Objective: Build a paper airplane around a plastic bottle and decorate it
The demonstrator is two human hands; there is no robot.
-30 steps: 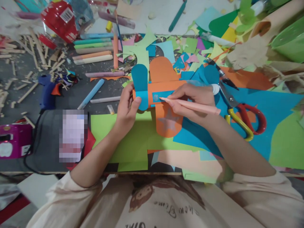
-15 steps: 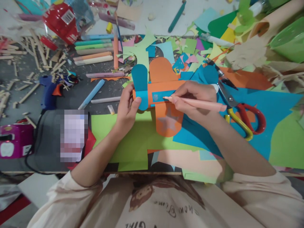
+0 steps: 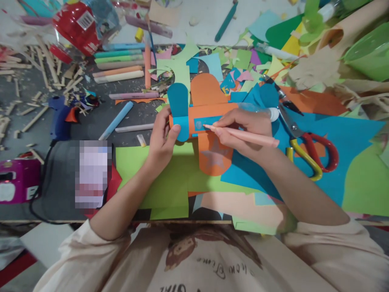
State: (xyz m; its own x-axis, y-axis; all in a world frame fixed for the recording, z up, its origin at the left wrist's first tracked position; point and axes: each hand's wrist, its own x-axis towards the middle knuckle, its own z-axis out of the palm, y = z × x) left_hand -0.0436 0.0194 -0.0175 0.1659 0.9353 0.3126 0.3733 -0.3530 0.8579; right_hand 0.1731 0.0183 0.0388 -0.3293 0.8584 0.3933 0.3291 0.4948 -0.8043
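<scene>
An orange and blue paper aeroplane (image 3: 209,115) lies in the middle of the table on coloured sheets. My left hand (image 3: 161,140) grips its front end, the thumb pressed on the blue nose piece. My right hand (image 3: 246,129) holds a pale pink pen (image 3: 243,136) like a pencil. The pen's tip touches the blue strip (image 3: 208,121) along the orange body. The lower orange wing (image 3: 214,156) carries a faint grey star.
Red and yellow handled scissors (image 3: 306,148) lie to the right on blue paper. A blue glue gun (image 3: 59,117), several chalk-like sticks (image 3: 118,65) and wood splinters cover the left. A purple box (image 3: 18,178) sits at the left edge. A green bowl (image 3: 370,52) stands far right.
The pen tip slid right along the blue strip, then came back left to near where it began. My left hand has stayed on the nose.
</scene>
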